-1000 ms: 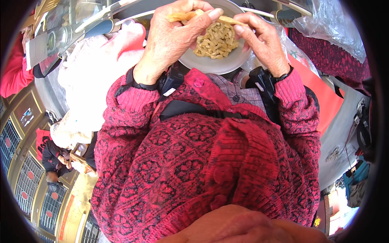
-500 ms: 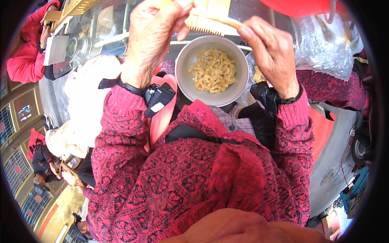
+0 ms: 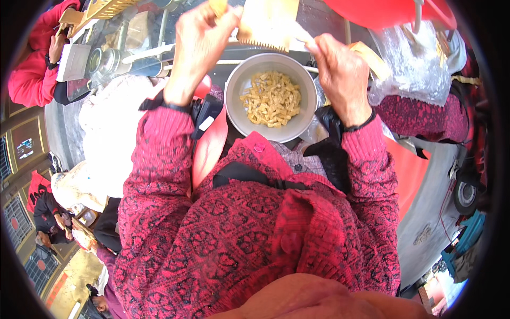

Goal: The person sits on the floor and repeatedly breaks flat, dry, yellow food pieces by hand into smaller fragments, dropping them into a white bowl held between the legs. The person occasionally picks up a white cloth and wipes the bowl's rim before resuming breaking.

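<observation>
A grey metal bowl of short, pale yellow, curled pieces sits in front of me, below and between my raised hands. Beyond its far rim is a pale wooden board with a toothed edge; what supports it cannot be made out. At the board's left, my left hand is closed on a yellowish piece that the upper picture edge cuts off. My right hand, to the board's right, pinches the end of a pale, thin strip that reaches toward the board.
A glass-topped table lies ahead, with metal tins at left. Clear plastic wrapping and a red basin are at right. A co-worker's red sleeve shows far left. White cloth lies beside my left arm.
My left hand has moved up and away from the toothed board, and my right hand lower. More of the board shows. The strip in my right hand now slants differently.
</observation>
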Motion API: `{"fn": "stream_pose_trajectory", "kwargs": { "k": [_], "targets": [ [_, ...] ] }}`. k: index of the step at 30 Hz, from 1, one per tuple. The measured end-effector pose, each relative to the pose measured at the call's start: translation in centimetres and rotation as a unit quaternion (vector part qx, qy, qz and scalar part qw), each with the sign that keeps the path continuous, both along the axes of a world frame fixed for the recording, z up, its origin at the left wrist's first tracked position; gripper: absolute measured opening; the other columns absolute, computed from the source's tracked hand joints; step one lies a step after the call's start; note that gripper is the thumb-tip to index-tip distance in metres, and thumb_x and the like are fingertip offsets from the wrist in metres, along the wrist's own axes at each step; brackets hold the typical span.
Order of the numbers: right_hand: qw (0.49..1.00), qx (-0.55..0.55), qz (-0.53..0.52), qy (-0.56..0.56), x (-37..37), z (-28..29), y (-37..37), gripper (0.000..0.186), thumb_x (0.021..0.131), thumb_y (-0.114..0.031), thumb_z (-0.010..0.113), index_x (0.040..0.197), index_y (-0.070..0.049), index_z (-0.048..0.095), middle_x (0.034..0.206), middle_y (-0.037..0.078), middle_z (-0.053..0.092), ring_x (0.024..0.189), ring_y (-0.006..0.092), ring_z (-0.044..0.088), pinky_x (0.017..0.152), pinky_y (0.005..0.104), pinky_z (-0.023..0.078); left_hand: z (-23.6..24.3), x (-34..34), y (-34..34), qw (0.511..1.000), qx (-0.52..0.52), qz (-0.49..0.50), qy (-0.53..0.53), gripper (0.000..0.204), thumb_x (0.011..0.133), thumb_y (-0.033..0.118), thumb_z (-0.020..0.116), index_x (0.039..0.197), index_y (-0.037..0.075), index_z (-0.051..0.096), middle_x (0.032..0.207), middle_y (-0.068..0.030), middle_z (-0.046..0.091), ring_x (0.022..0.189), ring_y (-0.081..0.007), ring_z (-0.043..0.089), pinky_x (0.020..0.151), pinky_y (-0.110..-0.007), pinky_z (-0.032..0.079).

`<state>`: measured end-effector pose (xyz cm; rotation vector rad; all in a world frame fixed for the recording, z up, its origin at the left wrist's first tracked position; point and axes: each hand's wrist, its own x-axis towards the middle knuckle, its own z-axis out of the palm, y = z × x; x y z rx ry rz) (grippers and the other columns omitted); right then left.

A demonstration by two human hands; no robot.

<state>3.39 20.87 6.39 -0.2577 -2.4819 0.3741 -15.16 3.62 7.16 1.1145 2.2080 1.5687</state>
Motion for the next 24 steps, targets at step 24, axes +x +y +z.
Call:
{"fn": "stream_pose_trajectory", "kwargs": {
  "k": [24],
  "targets": [
    [0.831,-0.507,0.147,0.176,8.5,-1.3,-12.8,0.023,0.103,-0.026,0.059,0.094,-0.006,0.065,0.080,0.005,0.065,0.071,0.0159,0.062,0.061,0.0302,0.049,-2.7,12.4,-6.8,0.658,0.161,-0.134,-0.723,0.025,0.109,0.021,0.046,0.088,0.008,0.049,0.065,0.0036,0.036,0.062,-0.0125,0.041,0.062,-0.030,0.041]
  ]
}}
